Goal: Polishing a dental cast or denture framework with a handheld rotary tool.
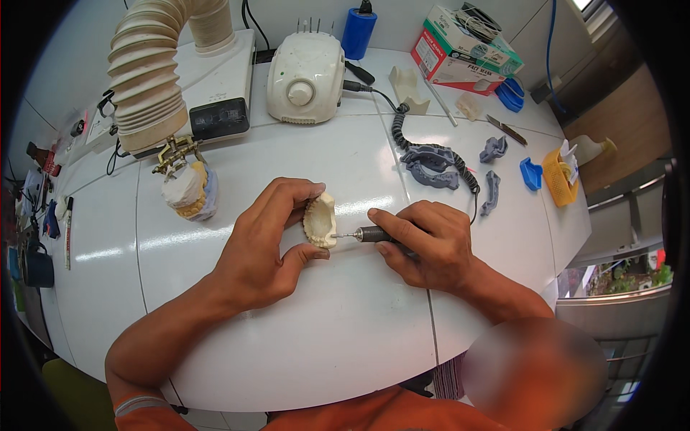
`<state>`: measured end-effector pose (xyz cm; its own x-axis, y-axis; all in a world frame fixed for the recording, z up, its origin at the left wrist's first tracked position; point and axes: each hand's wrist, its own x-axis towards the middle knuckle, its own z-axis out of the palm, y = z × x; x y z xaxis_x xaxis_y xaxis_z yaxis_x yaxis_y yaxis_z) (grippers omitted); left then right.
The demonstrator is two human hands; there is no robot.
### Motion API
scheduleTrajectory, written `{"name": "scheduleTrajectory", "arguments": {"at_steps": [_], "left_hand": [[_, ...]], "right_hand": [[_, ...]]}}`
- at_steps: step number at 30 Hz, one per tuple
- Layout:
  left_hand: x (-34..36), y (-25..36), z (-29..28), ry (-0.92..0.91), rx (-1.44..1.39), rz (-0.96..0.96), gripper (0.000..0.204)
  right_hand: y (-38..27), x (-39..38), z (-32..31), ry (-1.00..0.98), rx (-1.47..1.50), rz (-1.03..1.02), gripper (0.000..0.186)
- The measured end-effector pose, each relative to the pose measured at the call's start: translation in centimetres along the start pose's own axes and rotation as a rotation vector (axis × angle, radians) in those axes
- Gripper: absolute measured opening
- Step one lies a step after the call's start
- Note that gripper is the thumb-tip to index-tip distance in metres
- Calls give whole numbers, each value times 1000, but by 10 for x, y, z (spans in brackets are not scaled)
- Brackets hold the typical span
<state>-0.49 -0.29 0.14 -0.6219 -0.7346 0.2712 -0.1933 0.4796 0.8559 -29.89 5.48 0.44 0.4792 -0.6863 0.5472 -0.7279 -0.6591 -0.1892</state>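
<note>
My left hand (pixel 267 248) grips a cream-coloured dental cast (pixel 320 221) between thumb and fingers, its row of teeth toward my palm. In my right hand (pixel 431 244) is a dark rotary handpiece (pixel 374 234), held like a pen. Its thin metal bit points left and meets the lower right edge of the cast, or comes very close to it; exact contact is hard to tell. A coiled black cord (pixel 399 131) links the handpiece to a white control unit (pixel 305 80) with a round knob at the back of the table.
A ribbed suction hose (pixel 147 79) hangs at the left above a mounted dental model (pixel 190 192). Grey impression pieces (pixel 431 165) lie to the right, near a knife (pixel 506 130), a blue tray (pixel 530 174) and a yellow basket (pixel 559 179). Stacked boxes (pixel 463 54) stand at the back right.
</note>
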Motion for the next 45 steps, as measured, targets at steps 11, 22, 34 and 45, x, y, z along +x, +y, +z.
{"name": "scheduleTrajectory", "arguments": {"at_steps": [11, 22, 34, 45], "left_hand": [[0, 1, -1, -5, 13, 7, 67], [2, 2, 0, -4, 37, 23, 68], [-1, 0, -3, -17, 64, -4, 70], [1, -3, -5, -18, 156, 34, 77]], "right_hand": [[-1, 1, 0, 12, -16, 2, 42], [0, 2, -1, 1, -18, -26, 43], [-1, -1, 1, 64, -3, 122, 38], [18, -3, -7, 71, 5, 282, 32]]}}
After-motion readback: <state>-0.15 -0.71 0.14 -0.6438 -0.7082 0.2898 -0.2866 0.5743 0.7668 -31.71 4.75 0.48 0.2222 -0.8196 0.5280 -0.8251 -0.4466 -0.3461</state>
